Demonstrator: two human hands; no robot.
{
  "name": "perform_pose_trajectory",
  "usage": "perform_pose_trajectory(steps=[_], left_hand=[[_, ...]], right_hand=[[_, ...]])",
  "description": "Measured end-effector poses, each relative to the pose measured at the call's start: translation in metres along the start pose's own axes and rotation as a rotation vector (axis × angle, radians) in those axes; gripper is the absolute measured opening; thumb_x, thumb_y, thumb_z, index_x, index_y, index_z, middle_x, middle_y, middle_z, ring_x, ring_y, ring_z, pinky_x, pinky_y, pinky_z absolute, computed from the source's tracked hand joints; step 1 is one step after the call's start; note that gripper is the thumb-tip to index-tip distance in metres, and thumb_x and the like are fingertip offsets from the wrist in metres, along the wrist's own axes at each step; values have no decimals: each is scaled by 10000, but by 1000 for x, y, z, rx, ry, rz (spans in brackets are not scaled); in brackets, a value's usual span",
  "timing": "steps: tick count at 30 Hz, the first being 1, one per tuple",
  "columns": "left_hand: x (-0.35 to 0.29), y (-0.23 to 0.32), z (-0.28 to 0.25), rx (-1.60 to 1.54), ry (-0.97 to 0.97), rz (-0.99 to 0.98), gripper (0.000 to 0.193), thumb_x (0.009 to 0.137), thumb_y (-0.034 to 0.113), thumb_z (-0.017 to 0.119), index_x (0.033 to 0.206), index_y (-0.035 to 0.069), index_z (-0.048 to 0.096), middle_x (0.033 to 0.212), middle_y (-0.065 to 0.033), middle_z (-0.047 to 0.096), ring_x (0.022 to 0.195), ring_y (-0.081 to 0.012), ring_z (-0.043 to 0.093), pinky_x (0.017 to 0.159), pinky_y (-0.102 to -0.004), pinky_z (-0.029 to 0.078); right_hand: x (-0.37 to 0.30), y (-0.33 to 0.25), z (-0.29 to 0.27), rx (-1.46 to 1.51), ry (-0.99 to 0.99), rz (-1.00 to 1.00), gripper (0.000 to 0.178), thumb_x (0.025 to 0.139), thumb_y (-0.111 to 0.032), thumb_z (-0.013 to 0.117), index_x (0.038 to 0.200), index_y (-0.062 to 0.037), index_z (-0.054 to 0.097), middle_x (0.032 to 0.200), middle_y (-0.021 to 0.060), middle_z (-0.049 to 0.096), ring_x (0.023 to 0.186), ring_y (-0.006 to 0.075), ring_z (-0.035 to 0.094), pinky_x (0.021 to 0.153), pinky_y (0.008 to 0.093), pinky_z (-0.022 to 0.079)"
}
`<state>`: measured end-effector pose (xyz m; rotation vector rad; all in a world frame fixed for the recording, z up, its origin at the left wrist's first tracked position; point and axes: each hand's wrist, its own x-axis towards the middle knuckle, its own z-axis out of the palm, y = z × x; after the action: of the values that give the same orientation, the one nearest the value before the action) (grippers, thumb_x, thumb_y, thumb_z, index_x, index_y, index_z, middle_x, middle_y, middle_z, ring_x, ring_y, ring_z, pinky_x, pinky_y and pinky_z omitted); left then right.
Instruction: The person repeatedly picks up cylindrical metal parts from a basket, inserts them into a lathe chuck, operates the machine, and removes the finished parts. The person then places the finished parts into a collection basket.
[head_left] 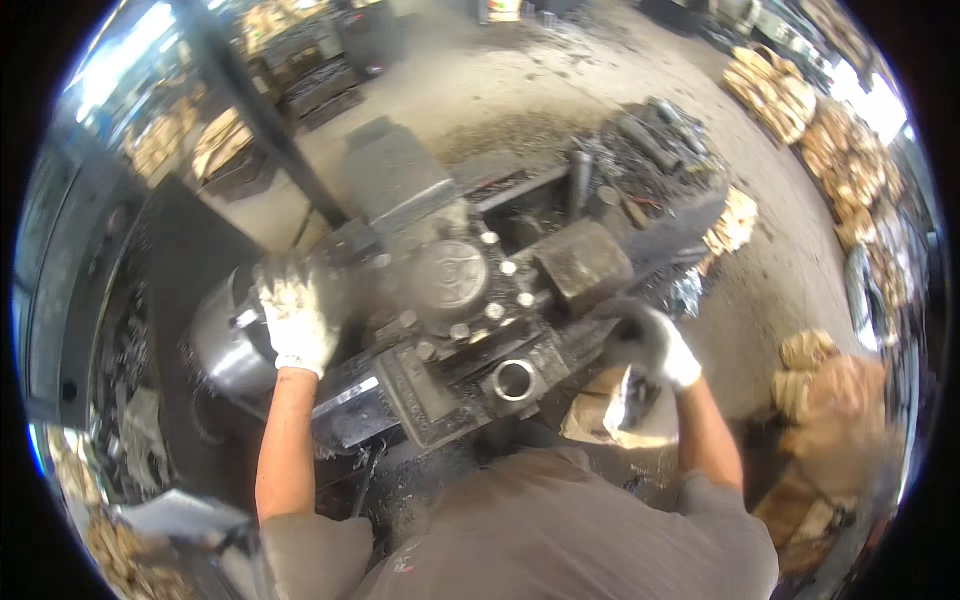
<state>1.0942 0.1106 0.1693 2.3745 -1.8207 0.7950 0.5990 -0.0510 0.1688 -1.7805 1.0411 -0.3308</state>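
I stand over a dark, oily metal-turning lathe. My left hand, in a white work glove, reaches over beside the shiny round chuck; its fingers are stretched out, and nothing shows in them. Whether the fingertips touch the chuck is hard to make out. My right hand, also gloved, is at the right end of the carriage, its fingers smeared by motion against a dark blurred shape. Between my hands sit a round bolted cap, a blocky tool holder and a bright-rimmed ring opening.
Metal shavings and dark cylindrical parts lie on the machine's far right end. Brown sacks line the right side, and more brown wrapping lies nearer. A dark post rises at the left. Light paper is below my right hand.
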Motion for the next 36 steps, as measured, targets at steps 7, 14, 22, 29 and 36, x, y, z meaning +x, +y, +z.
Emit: perform_pose_trajectory(steps=[7, 14, 22, 29, 36], left_hand=[[-8, -49, -52, -51, 2, -245, 1015, 661, 201, 878, 1572, 116, 439, 1573, -176, 489, 1497, -399, 404, 1282, -545, 259], [55, -93, -85, -159, -648, -444, 1092, 597, 326, 936, 1556, 103, 463, 1557, -207, 532, 1430, -364, 526, 1209, -459, 421], [-110, 24, -67, -609, 167, -468, 379, 813, -2, 785, 1182, 37, 710, 1063, -156, 728, 993, -305, 703, 876, -420, 558], [-376, 48, 2, -1461, 1212, -2043, 517, 1021, 667, 453, 730, 239, 473, 626, 29, 472, 611, -186, 496, 654, -431, 492], [-532, -15, 3, -2401, 685, -1235, 304, 1043, 469, 484, 1033, 194, 612, 879, 30, 616, 840, -173, 603, 826, -413, 481]], right_hand=[[37, -125, 69, -407, -312, -805, 601, 775, -344, 893, 1252, -52, 674, 982, 196, 754, 839, 364, 760, 701, 431, 610], [168, -230, 27, -860, -259, -906, 340, 766, -219, 771, 1046, -49, 683, 831, 185, 730, 771, 369, 752, 684, 459, 608], [316, -186, 103, -1202, -525, -602, 278, 688, -243, 758, 881, -49, 806, 869, 238, 759, 829, 410, 764, 724, 510, 598], [322, -208, 154, -981, -857, -439, 536, 765, -284, 810, 1194, 19, 705, 1026, 254, 770, 939, 348, 756, 803, 479, 576], [334, -254, 233, -587, -1060, -400, 587, 909, -292, 710, 1439, -62, 612, 1344, 174, 685, 1068, 237, 684, 816, 404, 629]])
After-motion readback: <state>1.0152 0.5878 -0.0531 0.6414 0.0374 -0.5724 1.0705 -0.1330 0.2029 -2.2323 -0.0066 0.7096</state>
